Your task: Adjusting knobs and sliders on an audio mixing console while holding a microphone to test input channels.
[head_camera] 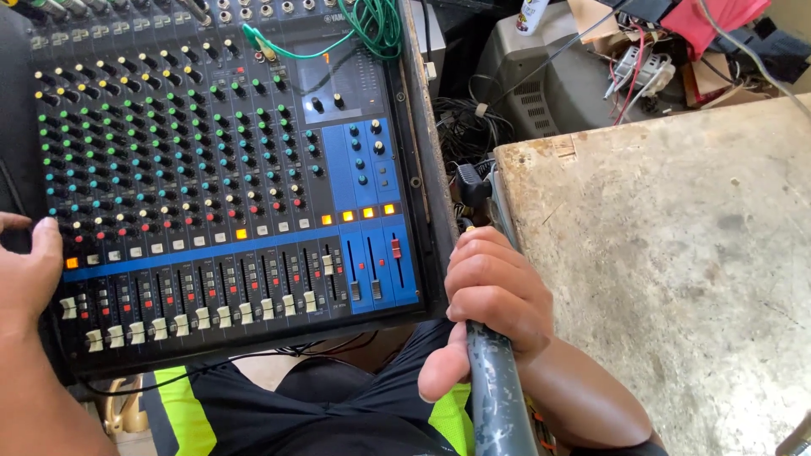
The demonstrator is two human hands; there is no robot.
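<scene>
A large audio mixing console (pixel 220 169) with rows of coloured knobs and white faders lies in front of me, several small lights glowing orange. My left hand (pixel 25 270) rests on the console's left edge, thumb on the panel. My right hand (pixel 494 295) is closed around a dark, worn cylindrical handle (pixel 498 397) of a tool whose black tip (pixel 471 184) points up between the console's right side and a table. My lap in black and bright yellow-green clothing (pixel 321 409) shows below.
A worn, stained tabletop (pixel 676 253) fills the right side. Green cables (pixel 372 25) plug into the console's top. Behind are a grey old monitor casing (pixel 549 76), tangled black wires (pixel 469 127), and clutter of cardboard, plugs and red cloth (pixel 710 25).
</scene>
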